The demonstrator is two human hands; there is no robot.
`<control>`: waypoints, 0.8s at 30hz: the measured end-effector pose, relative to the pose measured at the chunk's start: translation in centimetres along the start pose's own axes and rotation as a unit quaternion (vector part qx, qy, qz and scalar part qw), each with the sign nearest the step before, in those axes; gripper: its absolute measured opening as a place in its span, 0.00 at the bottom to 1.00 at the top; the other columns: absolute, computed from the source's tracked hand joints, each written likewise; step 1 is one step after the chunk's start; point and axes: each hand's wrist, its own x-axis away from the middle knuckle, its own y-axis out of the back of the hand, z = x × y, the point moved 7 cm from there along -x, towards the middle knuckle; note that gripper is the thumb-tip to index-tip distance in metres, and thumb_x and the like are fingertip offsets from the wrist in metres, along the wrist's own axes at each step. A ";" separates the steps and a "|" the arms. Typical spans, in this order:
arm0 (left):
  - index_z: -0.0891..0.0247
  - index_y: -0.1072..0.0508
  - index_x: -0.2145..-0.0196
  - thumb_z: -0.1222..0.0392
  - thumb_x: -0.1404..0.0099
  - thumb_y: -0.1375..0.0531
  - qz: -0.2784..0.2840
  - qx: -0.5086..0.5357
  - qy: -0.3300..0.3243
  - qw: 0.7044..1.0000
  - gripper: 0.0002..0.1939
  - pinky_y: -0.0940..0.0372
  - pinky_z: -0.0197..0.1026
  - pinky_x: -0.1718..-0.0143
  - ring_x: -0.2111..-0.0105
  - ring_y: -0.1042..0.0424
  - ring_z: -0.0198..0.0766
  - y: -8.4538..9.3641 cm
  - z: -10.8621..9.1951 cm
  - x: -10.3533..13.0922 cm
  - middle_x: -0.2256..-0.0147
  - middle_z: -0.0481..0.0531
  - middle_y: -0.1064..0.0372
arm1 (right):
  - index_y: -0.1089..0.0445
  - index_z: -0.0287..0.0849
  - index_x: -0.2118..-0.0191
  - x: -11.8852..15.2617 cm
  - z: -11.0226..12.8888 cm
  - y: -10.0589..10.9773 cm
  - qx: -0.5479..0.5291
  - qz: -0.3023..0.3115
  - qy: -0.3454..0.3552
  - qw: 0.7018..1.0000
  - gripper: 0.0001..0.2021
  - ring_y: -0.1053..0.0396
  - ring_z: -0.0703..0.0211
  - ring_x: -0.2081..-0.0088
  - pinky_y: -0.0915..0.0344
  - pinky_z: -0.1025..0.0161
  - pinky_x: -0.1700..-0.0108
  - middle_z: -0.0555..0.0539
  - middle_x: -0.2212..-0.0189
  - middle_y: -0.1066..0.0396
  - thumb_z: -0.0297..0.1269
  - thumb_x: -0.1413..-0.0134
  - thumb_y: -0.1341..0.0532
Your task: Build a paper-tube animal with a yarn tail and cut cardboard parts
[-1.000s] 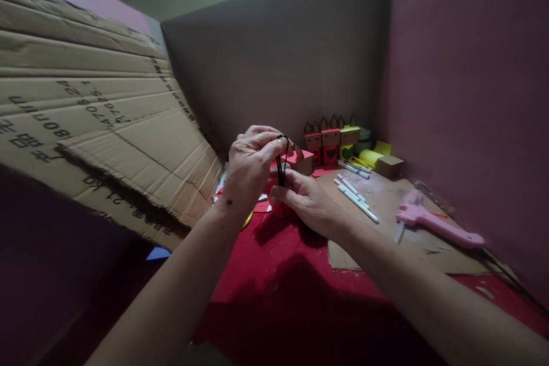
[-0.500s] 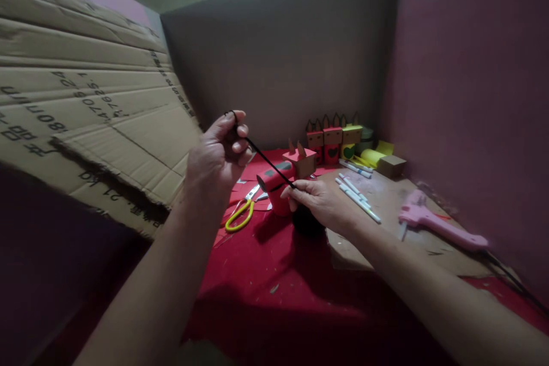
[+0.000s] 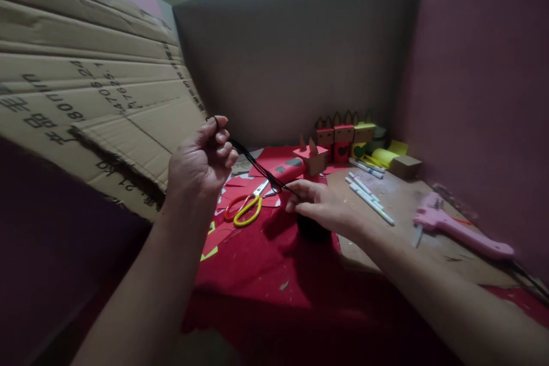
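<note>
Several strands of black cord [image 3: 253, 161] run slantwise between my two hands. Closed fingers of my left hand [image 3: 206, 154] grip the upper end, with a loop of cord over the fingertip. Lower and to the right, my right hand [image 3: 315, 201] pinches the other end of the strands. Beneath that hand is a round black thing [image 3: 313, 229], partly hidden. A red paper tube with dark patches [image 3: 289, 170] lies just behind the cord. Scissors with red and yellow handles [image 3: 249, 210] rest below the strands on the red tabletop [image 3: 257, 274].
A large cardboard sheet [image 3: 115, 86] leans in from the left. Boxy cardboard animal figures [image 3: 343, 134] stand at the back, beside a yellow paper roll [image 3: 386, 157]. White markers [image 3: 369, 200] and a pink glue gun [image 3: 458, 226] lie on cardboard at right. Red paper scraps [image 3: 240, 189] lie near the scissors.
My left hand has moved left, away from my right hand. Several loose strands now stretch between them where one taut line showed before. The view has shifted slightly left.
</note>
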 end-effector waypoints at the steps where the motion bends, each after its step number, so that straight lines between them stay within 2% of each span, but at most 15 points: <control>1: 0.66 0.29 0.77 0.67 0.36 0.52 0.003 -0.001 -0.003 1.000 0.16 0.51 0.31 0.89 0.88 0.47 0.24 -0.1 -0.2 0.1 0.85 0.44 0.44 | 0.35 0.41 0.57 0.0 0.1 -0.2 -0.018 0.005 0.004 1.000 0.18 0.34 0.59 0.67 0.39 0.60 0.62 0.48 0.71 0.32 0.25 0.59 0.43; 4: 0.65 0.29 0.76 0.67 0.37 0.51 0.013 -0.003 -0.012 1.000 0.15 0.51 0.30 0.89 0.88 0.47 0.24 -0.4 -0.6 0.2 0.84 0.44 0.43 | 0.41 0.42 0.48 0.0 0.4 -0.6 -0.016 0.004 0.020 1.000 0.25 0.35 0.57 0.62 0.39 0.58 0.60 0.46 0.66 0.33 0.31 0.56 0.40; 9: 0.66 0.28 0.75 0.66 0.37 0.50 0.027 -0.003 -0.013 1.000 0.13 0.50 0.31 0.89 0.88 0.46 0.25 -0.3 -0.4 0.3 0.84 0.44 0.43 | 0.45 0.51 0.42 0.0 0.4 -1.0 0.108 -0.032 0.038 0.993 0.30 0.36 0.51 0.56 0.40 0.51 0.55 0.44 0.57 0.34 0.42 0.52 0.38; 13: 0.65 0.28 0.74 0.65 0.39 0.47 0.027 -0.005 -0.007 1.000 0.09 0.48 0.31 0.87 0.87 0.45 0.25 -0.2 0.1 0.5 0.83 0.43 0.42 | 0.49 0.47 0.40 -0.7 1.2 -2.2 0.144 -0.051 0.082 0.985 0.33 0.37 0.50 0.54 0.40 0.52 0.54 0.41 0.53 0.35 0.47 0.51 0.39; 16: 0.65 0.28 0.74 0.65 0.41 0.45 0.032 -0.003 -0.008 0.999 0.07 0.47 0.30 0.87 0.87 0.44 0.25 -0.2 0.3 0.6 0.83 0.43 0.42 | 0.53 0.43 0.39 -1.6 1.3 -3.4 0.081 -0.035 0.084 0.992 0.33 0.36 0.54 0.56 0.39 0.55 0.55 0.40 0.52 0.36 0.46 0.48 0.42; 20: 0.66 0.28 0.74 0.65 0.41 0.45 0.035 0.003 -0.006 0.999 0.07 0.46 0.31 0.87 0.87 0.43 0.26 0.0 0.3 0.8 0.84 0.43 0.41 | 0.52 0.39 0.39 -2.4 0.8 -4.8 -0.047 -0.006 0.048 0.998 0.31 0.34 0.60 0.61 0.38 0.59 0.57 0.44 0.60 0.31 0.42 0.46 0.43; 22: 0.66 0.28 0.74 0.65 0.41 0.45 0.033 0.003 -0.005 0.999 0.08 0.46 0.31 0.87 0.88 0.43 0.26 0.2 0.3 0.9 0.84 0.43 0.41 | 0.46 0.40 0.42 -2.5 0.8 -5.5 -0.084 0.015 0.041 0.996 0.26 0.33 0.61 0.63 0.38 0.60 0.58 0.47 0.67 0.30 0.40 0.46 0.43; 24: 0.66 0.28 0.74 0.65 0.41 0.45 0.029 0.003 -0.005 1.000 0.08 0.46 0.31 0.87 0.88 0.44 0.25 0.5 0.3 0.9 0.84 0.43 0.41 | 0.35 0.41 0.51 -2.5 0.9 -6.0 -0.083 0.038 0.040 0.995 0.16 0.34 0.63 0.68 0.37 0.63 0.63 0.50 0.72 0.30 0.39 0.45 0.44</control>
